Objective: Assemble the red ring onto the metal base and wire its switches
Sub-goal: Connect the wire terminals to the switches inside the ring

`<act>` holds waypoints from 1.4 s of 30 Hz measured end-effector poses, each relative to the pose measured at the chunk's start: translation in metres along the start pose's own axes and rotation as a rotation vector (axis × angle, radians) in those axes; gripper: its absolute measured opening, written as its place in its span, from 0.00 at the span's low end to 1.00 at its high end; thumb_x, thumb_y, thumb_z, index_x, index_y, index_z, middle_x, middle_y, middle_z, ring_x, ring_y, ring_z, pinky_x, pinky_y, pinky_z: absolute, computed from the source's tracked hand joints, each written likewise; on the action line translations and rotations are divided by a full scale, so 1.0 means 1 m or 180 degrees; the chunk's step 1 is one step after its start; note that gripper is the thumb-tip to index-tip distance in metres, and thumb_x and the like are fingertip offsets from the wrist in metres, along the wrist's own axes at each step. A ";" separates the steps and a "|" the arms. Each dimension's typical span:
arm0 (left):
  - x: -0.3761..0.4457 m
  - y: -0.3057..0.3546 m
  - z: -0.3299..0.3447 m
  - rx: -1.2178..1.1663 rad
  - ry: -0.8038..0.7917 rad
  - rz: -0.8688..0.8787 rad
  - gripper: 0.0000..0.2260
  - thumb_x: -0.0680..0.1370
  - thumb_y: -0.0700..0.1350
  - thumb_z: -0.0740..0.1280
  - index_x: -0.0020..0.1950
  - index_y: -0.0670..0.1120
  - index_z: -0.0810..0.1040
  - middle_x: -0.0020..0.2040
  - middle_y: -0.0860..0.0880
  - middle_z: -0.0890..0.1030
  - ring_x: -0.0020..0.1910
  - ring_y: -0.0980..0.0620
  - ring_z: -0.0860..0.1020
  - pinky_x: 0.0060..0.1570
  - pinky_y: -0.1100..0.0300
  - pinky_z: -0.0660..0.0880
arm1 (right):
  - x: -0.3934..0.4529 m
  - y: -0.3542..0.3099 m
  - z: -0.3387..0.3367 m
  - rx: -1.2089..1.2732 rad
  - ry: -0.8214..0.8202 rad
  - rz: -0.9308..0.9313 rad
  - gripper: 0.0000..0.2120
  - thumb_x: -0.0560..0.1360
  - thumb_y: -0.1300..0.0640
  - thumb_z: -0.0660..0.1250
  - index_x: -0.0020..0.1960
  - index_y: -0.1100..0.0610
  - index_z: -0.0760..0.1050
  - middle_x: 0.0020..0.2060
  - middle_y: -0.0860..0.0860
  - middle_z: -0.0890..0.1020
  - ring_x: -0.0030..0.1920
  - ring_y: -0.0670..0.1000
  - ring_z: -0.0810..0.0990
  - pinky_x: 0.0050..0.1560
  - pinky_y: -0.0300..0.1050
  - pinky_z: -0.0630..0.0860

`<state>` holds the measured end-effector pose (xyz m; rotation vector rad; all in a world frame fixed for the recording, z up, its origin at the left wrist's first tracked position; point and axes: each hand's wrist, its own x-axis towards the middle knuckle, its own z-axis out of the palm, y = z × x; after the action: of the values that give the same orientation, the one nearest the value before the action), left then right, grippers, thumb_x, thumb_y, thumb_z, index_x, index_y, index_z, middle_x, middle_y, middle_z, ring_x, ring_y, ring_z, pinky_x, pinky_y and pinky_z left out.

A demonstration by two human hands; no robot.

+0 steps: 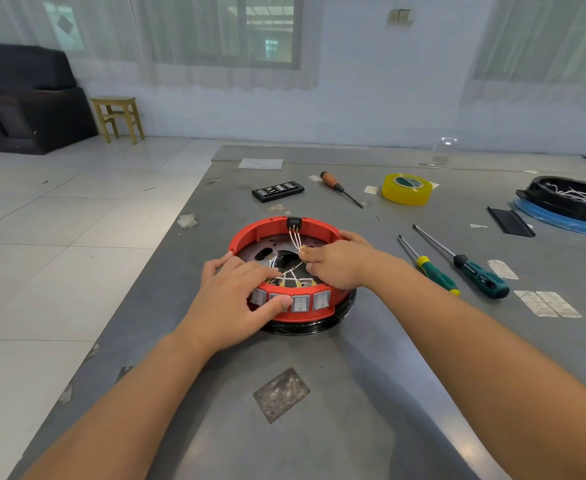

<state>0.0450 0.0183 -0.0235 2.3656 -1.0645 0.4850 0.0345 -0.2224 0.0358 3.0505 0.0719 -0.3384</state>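
Sitting at mid-frame: the red ring (284, 226) is resting on the metal base (250, 250), whose perforated plate is showing inside it, all on a grey table (319, 427).
Switches: four grey rocker switches (300, 303) are lining the ring's near wall, facing the camera.
Black connector: a small black block (294, 223) is sitting on the ring's far rim, with white wires (295, 240) running down from it into the middle.
Left hand: the left hand (239, 303) is gripping the ring's near-left wall, its thumb pressing on the second switch from the left and its fingers curling over the rim towards the wires.
Right hand: the right hand (340, 263) is reaching in over the ring's right side, its fingertips pinching the white wires where they are gathering near the centre.
Under the ring: a black round rim (319, 328) is showing beneath the red wall at lower right.
Right of the frame: two green-handled screwdrivers (457, 268) are lying side by side, near paper labels (548, 303).
Upper centre: a black bit case (277, 190), an orange-handled screwdriver (340, 188) and a yellow tape roll (407, 188) are lying in a row.
Far right edge: a black tray holding white wires (568, 199) is sitting on a blue lid, with a black strip (509, 221) just beside it.
Upper left: a dark sofa (24, 98) and a wooden stool (118, 117) are standing on the tiled floor.
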 end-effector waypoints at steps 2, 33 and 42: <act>-0.001 0.000 0.000 -0.0007 -0.0021 -0.0009 0.29 0.78 0.72 0.55 0.67 0.57 0.80 0.63 0.60 0.81 0.65 0.58 0.73 0.76 0.53 0.53 | -0.007 0.000 0.007 0.0409 0.0457 -0.0019 0.22 0.86 0.43 0.49 0.77 0.45 0.67 0.76 0.43 0.69 0.78 0.50 0.64 0.79 0.55 0.46; -0.009 0.009 0.020 -0.1059 0.0412 -0.0856 0.23 0.71 0.71 0.68 0.65 0.69 0.74 0.81 0.63 0.56 0.80 0.54 0.49 0.74 0.48 0.57 | -0.094 0.089 0.091 0.1336 0.1257 0.1934 0.26 0.75 0.44 0.63 0.71 0.50 0.67 0.61 0.59 0.75 0.61 0.65 0.72 0.62 0.54 0.70; -0.007 0.006 0.014 -0.1665 0.0375 -0.1298 0.22 0.66 0.70 0.75 0.58 0.69 0.77 0.79 0.55 0.62 0.74 0.59 0.64 0.70 0.58 0.66 | -0.086 0.024 0.083 0.1147 0.1188 0.1602 0.27 0.76 0.42 0.60 0.73 0.50 0.67 0.63 0.56 0.78 0.62 0.62 0.73 0.64 0.53 0.71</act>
<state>0.0376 0.0104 -0.0364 1.9779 -0.5436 0.1639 -0.0658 -0.2564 -0.0241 3.2710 -0.8015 0.2822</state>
